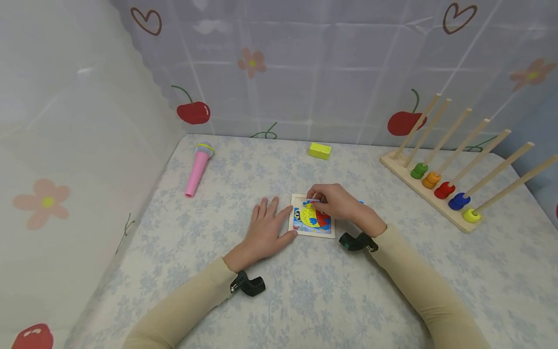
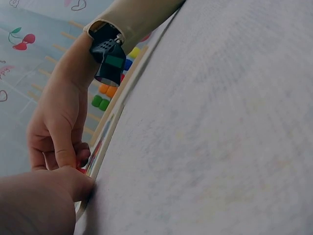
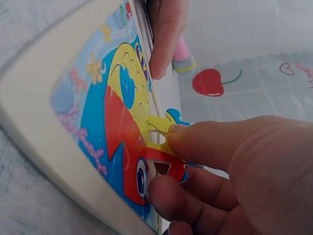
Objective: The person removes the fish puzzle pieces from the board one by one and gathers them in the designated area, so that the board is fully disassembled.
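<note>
A wooden-framed fish puzzle [image 1: 312, 234] lies flat on the patterned table. My right hand [image 1: 337, 201] is over its upper right part; in the right wrist view the thumb and fingers [image 3: 210, 171] pinch a yellow, red and blue puzzle piece [image 3: 164, 154], tilted up from the board [image 3: 36, 78]. My left hand [image 1: 266, 231] lies spread, palm down, at the frame's left edge, with its thumb at the lower left corner. In the left wrist view the left thumb [image 2: 73, 183] is at the frame, near the right hand [image 2: 61, 122].
A pink toy microphone [image 1: 198, 169] lies at the back left. A yellow block [image 1: 320, 150] sits at the back middle. On the right stands a wooden peg rack [image 1: 429, 196] with coloured beads and tall slanting rods. A small blue bit [image 1: 361, 202] shows beside the right hand.
</note>
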Available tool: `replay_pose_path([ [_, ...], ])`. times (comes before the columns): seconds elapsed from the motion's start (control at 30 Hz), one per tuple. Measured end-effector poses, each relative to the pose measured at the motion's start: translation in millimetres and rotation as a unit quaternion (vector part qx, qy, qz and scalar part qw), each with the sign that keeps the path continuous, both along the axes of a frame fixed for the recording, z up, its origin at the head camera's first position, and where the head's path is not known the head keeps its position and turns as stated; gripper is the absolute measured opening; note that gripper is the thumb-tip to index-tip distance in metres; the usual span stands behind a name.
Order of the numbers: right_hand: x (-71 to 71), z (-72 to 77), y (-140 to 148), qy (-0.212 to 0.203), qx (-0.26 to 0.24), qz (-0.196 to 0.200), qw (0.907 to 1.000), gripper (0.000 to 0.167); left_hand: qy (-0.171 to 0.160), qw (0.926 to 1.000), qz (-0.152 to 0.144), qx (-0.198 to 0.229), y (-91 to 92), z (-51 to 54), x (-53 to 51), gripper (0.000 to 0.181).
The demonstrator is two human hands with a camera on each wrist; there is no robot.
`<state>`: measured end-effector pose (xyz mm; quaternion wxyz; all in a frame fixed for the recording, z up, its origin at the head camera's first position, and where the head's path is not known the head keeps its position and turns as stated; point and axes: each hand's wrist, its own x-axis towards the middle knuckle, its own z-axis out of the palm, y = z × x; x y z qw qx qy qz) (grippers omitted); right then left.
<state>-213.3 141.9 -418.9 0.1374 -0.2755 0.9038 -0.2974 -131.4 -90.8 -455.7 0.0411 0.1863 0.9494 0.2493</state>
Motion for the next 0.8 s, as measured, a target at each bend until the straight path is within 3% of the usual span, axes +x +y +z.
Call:
replay_pose_path([
  [0.27, -3.9, 0.1, 5, -0.001, -0.005, -0.013, 0.9999, 0.017, -0.005, 0.9999, 0.002, -0.011, 0.4, 0.2, -0.5, 0.063],
  [0.47, -5.4, 10.5, 13, 0.009, -0.025, -0.042, 0.9988, 0.017, -0.002, 1.0000, 0.005, -0.008, 1.5, 2.3, 0.4, 0.062],
  [0.8, -6.2, 18.3, 76, 0.048, -0.003, -0.099, 0.9939, 0.021, -0.002, 1.0000, 0.003, -0.009, 1.2, 0.5, 0.0, 0.063],
])
